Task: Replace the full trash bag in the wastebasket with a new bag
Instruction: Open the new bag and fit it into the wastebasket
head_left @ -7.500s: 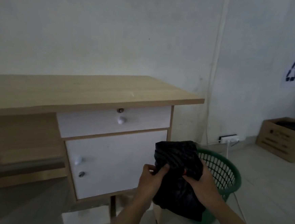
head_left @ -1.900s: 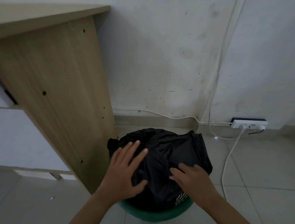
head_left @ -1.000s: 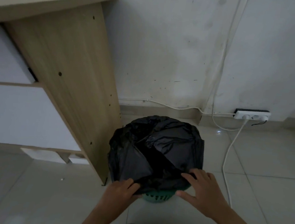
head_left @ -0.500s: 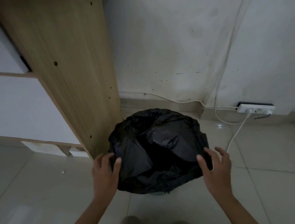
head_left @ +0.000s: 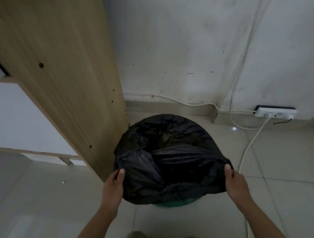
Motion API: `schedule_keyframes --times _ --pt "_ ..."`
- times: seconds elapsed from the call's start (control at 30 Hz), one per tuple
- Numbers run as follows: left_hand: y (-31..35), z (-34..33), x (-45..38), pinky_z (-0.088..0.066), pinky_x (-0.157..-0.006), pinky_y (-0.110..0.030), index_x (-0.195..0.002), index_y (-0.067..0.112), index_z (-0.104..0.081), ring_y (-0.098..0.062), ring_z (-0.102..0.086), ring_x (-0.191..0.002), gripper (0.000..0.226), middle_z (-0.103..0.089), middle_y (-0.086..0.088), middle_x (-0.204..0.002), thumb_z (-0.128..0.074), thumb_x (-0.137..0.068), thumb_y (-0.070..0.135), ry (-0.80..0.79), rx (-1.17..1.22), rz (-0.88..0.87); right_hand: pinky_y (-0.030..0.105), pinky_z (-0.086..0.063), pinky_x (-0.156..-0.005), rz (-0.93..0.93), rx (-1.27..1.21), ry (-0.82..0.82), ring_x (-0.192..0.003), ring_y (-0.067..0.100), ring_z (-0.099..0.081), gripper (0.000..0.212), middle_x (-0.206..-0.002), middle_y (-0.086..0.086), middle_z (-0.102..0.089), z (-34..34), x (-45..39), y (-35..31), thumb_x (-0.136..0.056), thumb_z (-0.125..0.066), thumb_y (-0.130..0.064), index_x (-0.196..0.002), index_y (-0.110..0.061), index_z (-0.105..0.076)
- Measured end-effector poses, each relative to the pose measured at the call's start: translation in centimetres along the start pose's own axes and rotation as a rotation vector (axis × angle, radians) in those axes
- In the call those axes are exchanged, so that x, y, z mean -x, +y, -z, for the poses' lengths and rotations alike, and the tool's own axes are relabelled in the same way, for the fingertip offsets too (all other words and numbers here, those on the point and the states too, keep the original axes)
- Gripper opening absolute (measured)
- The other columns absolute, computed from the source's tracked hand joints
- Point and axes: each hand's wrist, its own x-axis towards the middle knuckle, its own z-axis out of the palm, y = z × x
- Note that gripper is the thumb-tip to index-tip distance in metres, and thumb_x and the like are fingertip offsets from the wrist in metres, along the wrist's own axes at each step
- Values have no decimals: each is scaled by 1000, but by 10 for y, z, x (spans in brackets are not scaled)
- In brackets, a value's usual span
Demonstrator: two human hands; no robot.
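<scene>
Hands have shifted from the near rim to the sides: left hand [head_left: 113,186] and right hand [head_left: 236,183] each pinch the black bag [head_left: 170,157], now stretched over the green wastebasket [head_left: 175,204] beside the counter [head_left: 62,64]. Lining looks nearly finished.

To your left a wooden desk side panel [head_left: 62,70], ahead a scuffed white wall [head_left: 177,45], a white power strip [head_left: 276,113] at its base, a white cable [head_left: 252,143] trailing over the tiled floor [head_left: 289,167].
</scene>
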Motion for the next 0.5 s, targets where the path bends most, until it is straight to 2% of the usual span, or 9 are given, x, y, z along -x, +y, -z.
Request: schedule_keyframes --times 0.07,0.13,0.2,0.3,0.33,0.4,0.5 --pt "-3 -1 -1 -43 -101 -47 -128 13 -51 -30 -53 -115 45 -55 -10 -129 -47 -92 39 -15 2 32 40 -43 -72 -66 -8 -83 -84 37 -57 71 -97 31 -61 -8 4 5 -94 -21 -50 -94 8 -62" --pt "-6 0 1 -45 -99 -46 -131 16 -48 -30 -53 -115 48 -53 -11 -132 -46 -91 42 -41 11 55 43 -46 -83 -103 -47 -161 -95 39 -58 70 -109 30 -60 -12 8 7 -92 -20 -52 -109 4 -59" --pt "-9 1 7 -47 -94 -42 -136 19 -41 -30 -51 -117 48 -48 -9 -137 -45 -92 39 -40 57 37 49 -48 -87 -101 -108 -166 -98 38 -57 70 -115 25 -59 -15 17 6 -89 -23 -59 -118 -3 -54" --pt "-9 1 30 -48 -90 -42 -143 26 -24 -27 -48 -120 60 -35 1 -144 -53 -90 26 -19 156 -63 51 -45 -95 -59 -191 -99 -114 37 -51 82 -137 17 -42 -19 34 10 -77 -33 -74 -138 -19 -35" --pt "-8 0 38 -49 -88 -41 -142 27 -22 -25 -50 -115 64 -33 4 -141 -56 -89 22 -21 199 -80 48 -43 -97 -47 -215 -50 -114 35 -51 76 -142 14 -34 -16 44 5 -80 -40 -66 -139 -19 -33" --pt "-11 -4 54 -50 -81 -39 -139 28 -23 -22 -55 -101 68 -33 7 -133 -62 -84 14 -25 236 -91 43 -45 -92 5 -228 47 -101 30 -52 59 -145 5 -21 -15 63 1 -85 -54 -43 -136 -18 -38" --pt "-24 -11 65 -55 -64 -32 -129 23 -32 -21 -60 -86 68 -36 3 -127 -71 -76 4 -8 153 -124 38 -49 -80 154 -223 50 -87 21 -51 46 -135 1 -23 -17 81 1 -81 -65 -29 -122 -17 -49"
